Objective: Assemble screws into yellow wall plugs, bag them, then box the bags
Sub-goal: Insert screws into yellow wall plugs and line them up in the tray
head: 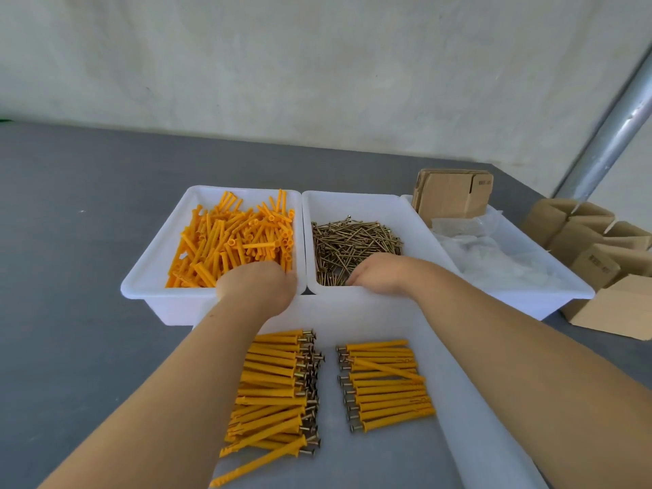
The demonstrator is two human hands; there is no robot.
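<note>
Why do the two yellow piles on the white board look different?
The left pile of yellow plugs with screws is bigger and messier, screw heads pointing right. The right pile of yellow plugs with screws is smaller and neater, heads pointing left. Both hold assembled plugs lying flat on the white board.

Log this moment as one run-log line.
stage: picking parts | left hand: in white tub of yellow plastic wall plugs | right hand: in white tub of brass-coloured screws | grip: hidden

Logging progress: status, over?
Left hand in yellow plugs, right hand in screws; grips unseen. Two assembled piles nearside. Nothing bagged. Path clear.
</note>
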